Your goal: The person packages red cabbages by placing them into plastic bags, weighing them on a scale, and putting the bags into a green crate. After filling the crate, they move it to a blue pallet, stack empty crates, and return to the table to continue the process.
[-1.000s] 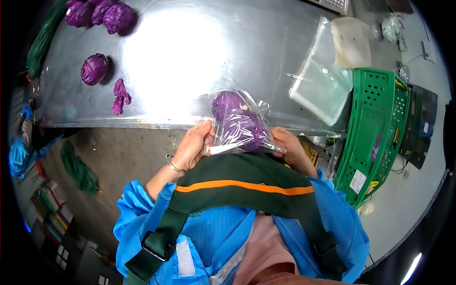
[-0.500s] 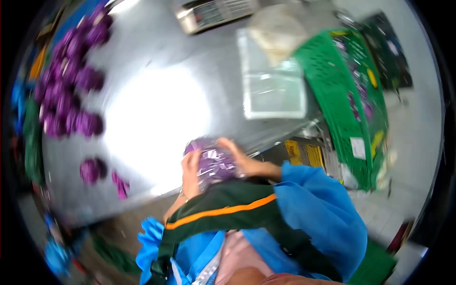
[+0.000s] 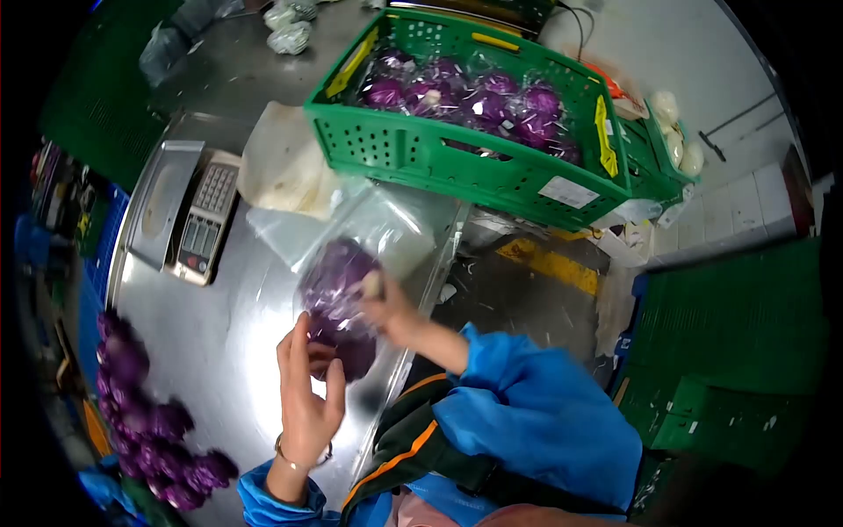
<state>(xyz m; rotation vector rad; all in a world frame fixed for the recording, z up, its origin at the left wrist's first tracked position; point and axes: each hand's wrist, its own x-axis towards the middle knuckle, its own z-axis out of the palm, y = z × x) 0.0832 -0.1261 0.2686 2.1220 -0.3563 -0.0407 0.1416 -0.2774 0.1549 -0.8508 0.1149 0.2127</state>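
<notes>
The left hand (image 3: 309,400), thumb and fingers apart, is at the near end of the bagged cabbages (image 3: 341,285), over the table (image 3: 241,351). The right hand (image 3: 399,316) blurs at their side; I cannot tell its fingers' state. Beyond lie clear bags (image 3: 399,230), then a crate (image 3: 386,151).

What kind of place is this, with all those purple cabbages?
Probably a vegetable packing room: there's a scale on the metal table, a green crate of wrapped purple cabbages, and the person's hands are at another bagged one.
</notes>
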